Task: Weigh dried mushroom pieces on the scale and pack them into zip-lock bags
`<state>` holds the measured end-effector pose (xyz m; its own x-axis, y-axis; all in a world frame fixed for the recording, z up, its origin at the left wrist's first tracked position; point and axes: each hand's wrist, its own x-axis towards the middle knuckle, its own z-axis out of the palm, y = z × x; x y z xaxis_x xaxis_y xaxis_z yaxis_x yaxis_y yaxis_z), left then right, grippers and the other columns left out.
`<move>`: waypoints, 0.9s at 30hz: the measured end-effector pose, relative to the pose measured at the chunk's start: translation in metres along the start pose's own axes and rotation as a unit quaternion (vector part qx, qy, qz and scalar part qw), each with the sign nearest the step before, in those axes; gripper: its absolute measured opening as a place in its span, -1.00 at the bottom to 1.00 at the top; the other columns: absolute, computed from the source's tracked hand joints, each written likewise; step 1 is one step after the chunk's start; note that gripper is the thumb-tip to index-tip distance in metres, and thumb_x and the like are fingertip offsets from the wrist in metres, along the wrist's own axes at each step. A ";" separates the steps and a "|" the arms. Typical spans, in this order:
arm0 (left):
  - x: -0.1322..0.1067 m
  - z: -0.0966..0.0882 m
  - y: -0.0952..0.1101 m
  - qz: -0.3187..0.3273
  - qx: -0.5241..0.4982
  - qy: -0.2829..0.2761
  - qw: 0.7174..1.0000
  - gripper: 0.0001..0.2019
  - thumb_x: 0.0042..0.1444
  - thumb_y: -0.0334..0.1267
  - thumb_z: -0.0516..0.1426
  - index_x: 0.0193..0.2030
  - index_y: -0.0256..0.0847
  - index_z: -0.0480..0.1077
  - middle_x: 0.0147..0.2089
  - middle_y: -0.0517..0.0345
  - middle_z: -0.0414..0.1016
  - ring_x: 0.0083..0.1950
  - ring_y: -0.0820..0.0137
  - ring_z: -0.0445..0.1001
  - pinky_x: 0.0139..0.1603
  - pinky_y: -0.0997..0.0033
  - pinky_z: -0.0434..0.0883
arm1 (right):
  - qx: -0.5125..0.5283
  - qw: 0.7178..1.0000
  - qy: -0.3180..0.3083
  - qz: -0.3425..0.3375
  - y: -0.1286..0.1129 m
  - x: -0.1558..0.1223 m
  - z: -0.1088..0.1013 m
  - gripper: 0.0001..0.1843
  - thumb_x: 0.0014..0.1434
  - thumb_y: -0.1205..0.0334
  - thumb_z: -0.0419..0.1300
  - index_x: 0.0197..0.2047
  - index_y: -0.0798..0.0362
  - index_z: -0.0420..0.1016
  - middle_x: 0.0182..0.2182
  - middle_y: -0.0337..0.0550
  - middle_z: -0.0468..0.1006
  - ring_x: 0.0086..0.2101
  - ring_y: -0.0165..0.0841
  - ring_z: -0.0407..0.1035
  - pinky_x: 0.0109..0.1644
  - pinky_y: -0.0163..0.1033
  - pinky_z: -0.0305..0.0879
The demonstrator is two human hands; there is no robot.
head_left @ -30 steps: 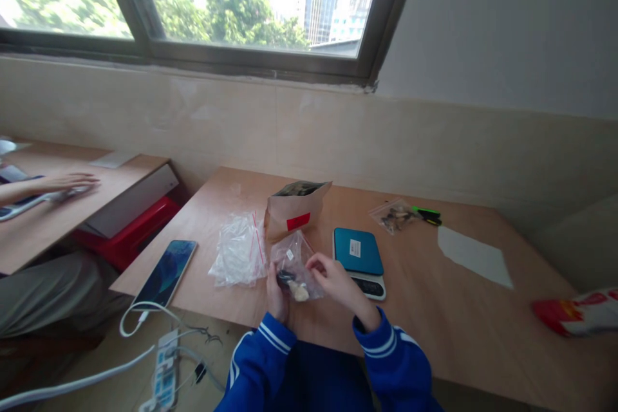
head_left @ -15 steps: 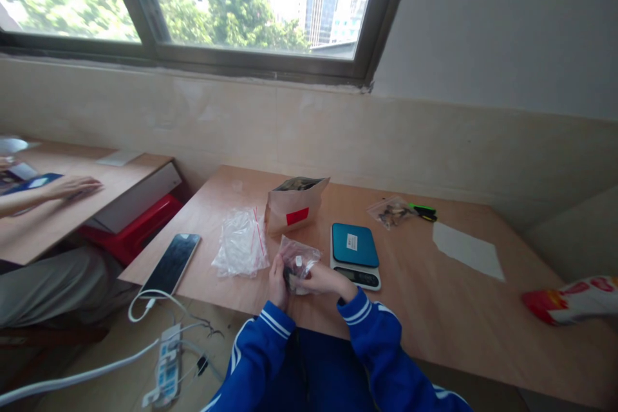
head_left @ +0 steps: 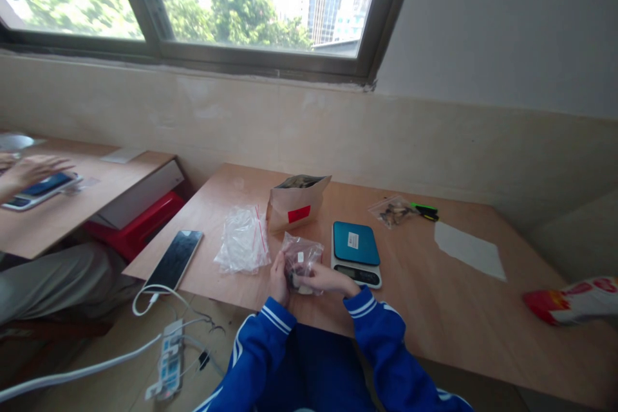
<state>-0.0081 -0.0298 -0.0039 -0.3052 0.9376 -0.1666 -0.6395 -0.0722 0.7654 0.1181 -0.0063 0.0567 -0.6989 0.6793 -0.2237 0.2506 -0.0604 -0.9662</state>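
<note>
Near the table's front edge, a clear plastic zip bag point(head_left: 302, 257) with a small white label is held between both my hands. Dark and pale pieces show in its lower part; their kind I cannot make out. My left hand point(head_left: 279, 280) grips the bag's left side. From the right, my right hand point(head_left: 326, 278) pinches its lower right part. Behind the bag stands an open brown paper pouch point(head_left: 295, 203) with a red label. Flat empty plastic bags point(head_left: 243, 241) lie to the left, and a blue-topped kitchen scale point(head_left: 356, 246) sits just right of my right hand.
Farther right lie a filled clear bag point(head_left: 393, 212), green-and-black scissors point(head_left: 425, 211), a white paper sheet point(head_left: 469, 250) and a red-and-white package point(head_left: 564, 301). A phone point(head_left: 174, 259) with a white cable is at the left edge. Another person's hand point(head_left: 36, 170) works at the neighbouring table.
The bag's upper part is spread flatter and its label faces up more plainly, while my hands stay around it. At the left, the other person's hand has lifted and pulled back, uncovering a scale.
</note>
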 end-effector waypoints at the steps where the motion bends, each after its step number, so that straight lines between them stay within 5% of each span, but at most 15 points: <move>1: 0.000 0.000 0.000 0.001 -0.002 0.003 1.000 -0.53 0.04 0.05 0.17 -0.04 -0.28 0.51 -0.01 -0.09 0.57 0.07 0.17 0.50 0.18 0.15 0.34 | -0.004 1.000 0.004 -0.002 0.000 -0.001 0.001 -0.68 0.00 0.09 0.31 -0.19 0.08 0.54 -0.60 -0.34 0.45 -0.68 -0.53 0.19 -0.57 -0.39 0.26; 7: 0.000 0.002 0.002 0.000 -0.025 0.020 0.999 -0.53 0.05 0.05 0.17 -0.02 -0.26 0.49 -0.04 -0.05 0.58 0.03 0.18 0.52 0.14 0.12 0.37 | 0.048 0.990 0.123 -0.039 0.014 -0.006 0.000 -0.59 -0.02 0.01 0.33 -0.15 0.09 0.53 -0.30 -0.10 0.60 -0.36 -0.29 0.49 -0.28 -0.21 0.44; 11: 0.000 0.004 0.003 -0.015 -0.051 0.017 0.998 -0.52 0.10 0.05 0.13 0.00 -0.29 0.47 -0.05 -0.09 0.58 0.00 0.16 0.53 0.11 0.10 0.38 | 0.115 0.946 0.294 -0.078 0.019 -0.010 0.000 -0.52 -0.07 -0.05 0.36 -0.15 0.08 0.49 -0.17 -0.01 0.59 -0.17 -0.19 0.49 -0.03 -0.08 0.40; 15: 0.002 0.002 0.001 -0.025 -0.064 0.065 0.996 -0.57 0.11 0.02 0.13 -0.02 -0.26 0.47 -0.04 -0.07 0.57 0.00 0.20 0.53 0.10 0.14 0.40 | 0.250 0.892 0.368 -0.080 0.007 -0.014 -0.002 -0.45 -0.14 -0.07 0.40 -0.13 0.04 0.45 -0.16 -0.04 0.59 -0.13 -0.18 0.49 -0.05 -0.08 0.43; 20: 0.003 -0.003 -0.003 -0.041 -0.053 0.080 0.995 -0.57 0.08 0.04 0.15 -0.09 -0.29 0.47 -0.15 -0.10 0.60 -0.09 0.17 0.57 0.00 0.07 0.46 | 0.287 0.860 0.383 -0.176 -0.053 -0.010 -0.030 -0.48 -0.12 0.05 0.41 -0.08 -0.01 0.42 -0.12 -0.12 0.56 -0.10 -0.25 0.47 -0.03 -0.17 0.43; 24: 0.004 -0.004 -0.005 -0.023 -0.040 0.091 0.995 -0.57 0.05 0.04 0.17 -0.08 -0.26 0.46 -0.07 -0.06 0.57 -0.03 0.22 0.54 0.04 0.17 0.44 | 0.179 0.850 0.376 -0.322 -0.118 0.019 -0.062 -0.57 0.03 0.07 0.32 -0.04 -0.03 0.39 -0.12 -0.16 0.55 -0.11 -0.31 0.48 0.02 -0.15 0.40; 27: 0.004 -0.004 -0.004 -0.025 -0.018 0.088 0.996 -0.52 0.03 0.09 0.16 -0.08 -0.30 0.46 -0.10 -0.10 0.57 -0.05 0.18 0.55 0.00 0.13 0.46 | 0.070 0.848 0.349 -0.392 -0.143 0.048 -0.079 -0.68 0.09 0.09 0.28 -0.09 -0.02 0.43 -0.14 -0.17 0.56 -0.12 -0.33 0.48 0.02 -0.18 0.39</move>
<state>-0.0098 -0.0274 -0.0105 -0.3900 0.8661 -0.3126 -0.6812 -0.0430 0.7308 0.1018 0.0922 0.1941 -0.0351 0.8155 0.5777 -0.2251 0.5567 -0.7996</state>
